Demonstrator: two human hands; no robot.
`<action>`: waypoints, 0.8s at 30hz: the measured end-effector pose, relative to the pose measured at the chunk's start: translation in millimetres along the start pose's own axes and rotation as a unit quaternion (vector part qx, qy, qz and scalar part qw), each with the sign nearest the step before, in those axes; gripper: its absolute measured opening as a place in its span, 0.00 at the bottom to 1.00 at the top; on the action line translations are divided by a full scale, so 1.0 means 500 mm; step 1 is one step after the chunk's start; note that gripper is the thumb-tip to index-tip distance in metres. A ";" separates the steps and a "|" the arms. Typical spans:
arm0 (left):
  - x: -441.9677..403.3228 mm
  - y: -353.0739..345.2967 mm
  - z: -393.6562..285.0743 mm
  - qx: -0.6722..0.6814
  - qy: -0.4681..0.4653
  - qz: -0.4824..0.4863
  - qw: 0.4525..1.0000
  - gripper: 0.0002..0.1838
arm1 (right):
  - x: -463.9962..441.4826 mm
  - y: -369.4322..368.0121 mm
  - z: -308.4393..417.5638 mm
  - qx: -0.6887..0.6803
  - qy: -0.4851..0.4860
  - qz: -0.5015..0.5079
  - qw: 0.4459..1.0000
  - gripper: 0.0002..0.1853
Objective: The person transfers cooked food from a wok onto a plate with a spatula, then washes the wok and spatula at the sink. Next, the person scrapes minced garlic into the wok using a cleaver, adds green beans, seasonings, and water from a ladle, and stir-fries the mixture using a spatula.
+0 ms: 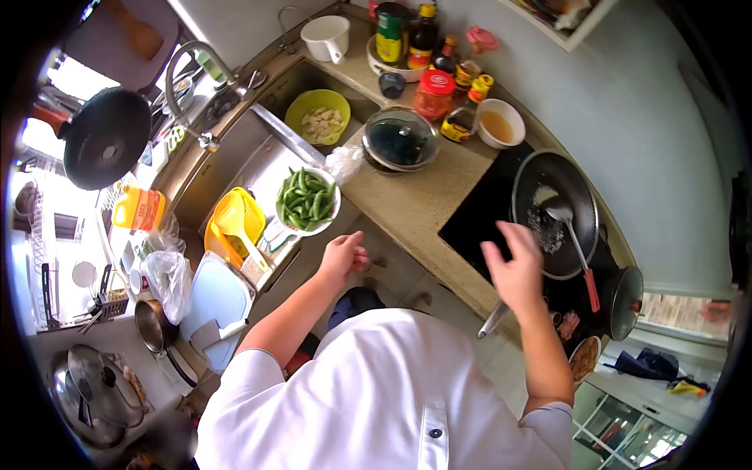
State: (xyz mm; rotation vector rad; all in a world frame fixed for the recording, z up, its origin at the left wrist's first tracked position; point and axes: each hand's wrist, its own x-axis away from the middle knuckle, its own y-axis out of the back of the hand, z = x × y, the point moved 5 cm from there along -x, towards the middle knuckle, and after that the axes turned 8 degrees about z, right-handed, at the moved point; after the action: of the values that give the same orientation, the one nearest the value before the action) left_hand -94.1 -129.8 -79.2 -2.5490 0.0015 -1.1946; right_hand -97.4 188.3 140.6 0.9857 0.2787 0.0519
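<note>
Leftward, a smooth pale-blue cutting board lies near the steel sink; next, slim glossy green pods heap in a round white bowl. The left hand curls its fingers loosely near the bowl, seemingly round nothing. Past the beige counter, the right hand spreads empty fingers near a round dark wok, its rim crossed by a red-handled metal spatula. Both hands look between grips; taking the spatula would call for closing the right fingers round its handle.
</note>
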 end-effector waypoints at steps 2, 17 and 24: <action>-0.016 0.090 0.016 0.122 -0.010 -0.014 0.992 0.16 | -0.052 -0.112 0.036 -0.087 -0.005 0.091 0.992 0.20; -0.086 0.229 0.016 0.282 -0.147 -0.030 0.948 0.18 | -0.077 -0.263 0.019 -0.169 -0.149 0.175 0.959 0.19; -0.085 0.226 0.021 0.334 -0.149 -0.035 0.930 0.21 | 0.055 -0.018 -0.148 -0.078 -0.240 -0.035 0.967 0.15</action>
State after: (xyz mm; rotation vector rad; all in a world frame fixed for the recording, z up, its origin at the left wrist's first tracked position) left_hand -98.5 -227.9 -150.4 -2.0881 -0.4856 -0.6521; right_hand -90.4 248.4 89.0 0.8031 -0.1349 -0.2243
